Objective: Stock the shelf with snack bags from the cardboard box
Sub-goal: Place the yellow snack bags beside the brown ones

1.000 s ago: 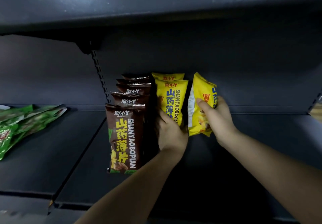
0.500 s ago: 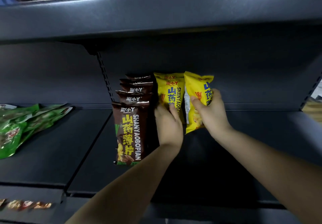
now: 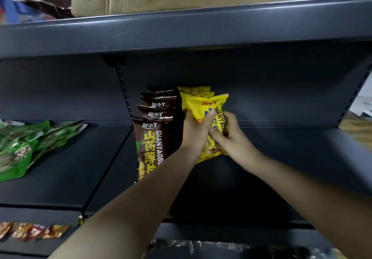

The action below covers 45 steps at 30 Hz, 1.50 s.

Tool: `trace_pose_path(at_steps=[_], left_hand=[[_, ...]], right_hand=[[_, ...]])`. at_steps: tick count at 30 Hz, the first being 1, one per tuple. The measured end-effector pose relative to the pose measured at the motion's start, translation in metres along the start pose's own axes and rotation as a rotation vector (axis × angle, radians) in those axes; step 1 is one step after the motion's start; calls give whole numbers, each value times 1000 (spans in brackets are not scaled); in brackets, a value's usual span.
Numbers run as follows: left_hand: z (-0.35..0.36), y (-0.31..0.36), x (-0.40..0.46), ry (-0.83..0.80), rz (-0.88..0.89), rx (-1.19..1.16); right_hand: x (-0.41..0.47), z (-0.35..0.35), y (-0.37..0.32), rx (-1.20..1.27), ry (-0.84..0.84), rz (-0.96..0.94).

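Left hand [image 3: 194,132] grasping yellow bag [image 3: 209,109] | right hand [image 3: 231,137] grasping it too | upright at shelf [image 3: 281,158] back, beside brown bags [image 3: 155,137]

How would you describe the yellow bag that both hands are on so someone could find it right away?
Look at the middle dark shelf, where a row of brown bags stands next to a row of yellow ones. The front yellow bag is the one, gripped by the left hand and the right hand. Unlike the two yellow bags behind it, it leans right.
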State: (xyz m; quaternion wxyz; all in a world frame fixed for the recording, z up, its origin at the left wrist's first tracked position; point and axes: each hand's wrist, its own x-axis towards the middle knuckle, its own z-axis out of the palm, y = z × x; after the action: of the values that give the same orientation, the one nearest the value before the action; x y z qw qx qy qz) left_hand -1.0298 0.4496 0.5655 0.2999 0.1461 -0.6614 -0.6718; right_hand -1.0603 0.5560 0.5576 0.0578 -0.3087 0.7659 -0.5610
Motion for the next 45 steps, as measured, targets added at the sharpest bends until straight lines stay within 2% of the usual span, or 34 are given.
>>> trace_pose_path(at_steps=[9, 12, 17, 24, 30, 36, 41, 45], left_hand=[[-8, 2, 2, 46, -43, 30], [-9, -14, 1, 52, -17, 178], [-13, -42, -23, 39, 145, 458], [-24, -53, -22, -97, 192, 570], [-21, -56, -6, -43, 160, 571], [-22, -63, 4, -35, 164, 550], [-21, -69, 5, -50, 155, 550], [-21, -73, 6, -23, 67, 508]], right_hand=[[11, 18, 15, -19, -150, 102], [17, 23, 20, -75, -98, 109], [28, 36, 23, -117, -15, 128], [39, 45, 27, -196, 112, 87], [37, 52, 27, -191, 189, 12], [47, 51, 24, 106, 14, 85], [51, 50, 32, 133, 70, 53], [50, 46, 32, 114, -14, 54]])
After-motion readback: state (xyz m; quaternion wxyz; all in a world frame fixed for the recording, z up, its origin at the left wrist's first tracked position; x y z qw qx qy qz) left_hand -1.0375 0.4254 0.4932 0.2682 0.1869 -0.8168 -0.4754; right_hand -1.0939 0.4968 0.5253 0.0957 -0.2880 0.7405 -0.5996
